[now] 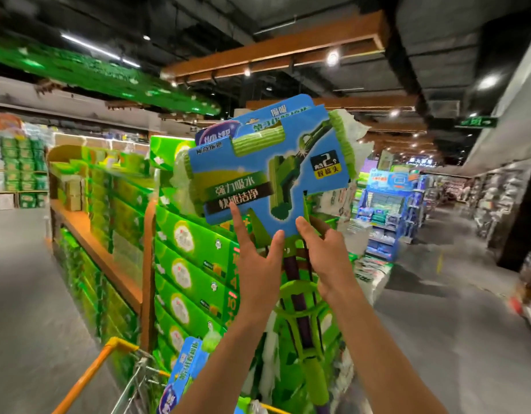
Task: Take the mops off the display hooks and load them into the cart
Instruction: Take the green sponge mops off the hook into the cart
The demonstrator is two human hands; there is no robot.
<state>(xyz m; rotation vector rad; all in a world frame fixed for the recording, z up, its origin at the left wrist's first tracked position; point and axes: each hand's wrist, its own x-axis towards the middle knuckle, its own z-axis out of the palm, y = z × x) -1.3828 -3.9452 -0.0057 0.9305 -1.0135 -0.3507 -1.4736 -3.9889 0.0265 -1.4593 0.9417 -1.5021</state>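
A sponge mop (270,174) with a blue cardboard sleeve over its green head stands raised in front of me, its purple and green handle (300,297) running down toward the cart. My left hand (258,261) is spread with straight fingers, the forefinger touching the blue card's lower edge. My right hand (324,252) touches the card's bottom right corner, fingers fairly straight; what lies behind them is hidden. Another mop's blue card (183,372) sticks up from the orange-rimmed cart (115,351) at the bottom.
Green boxed goods (192,264) are stacked on an end display right behind the mop. A wooden shelf (91,234) of green packs runs along the left. An aisle (455,309) stretches away on the right, with a blue display stand (383,216) further back.
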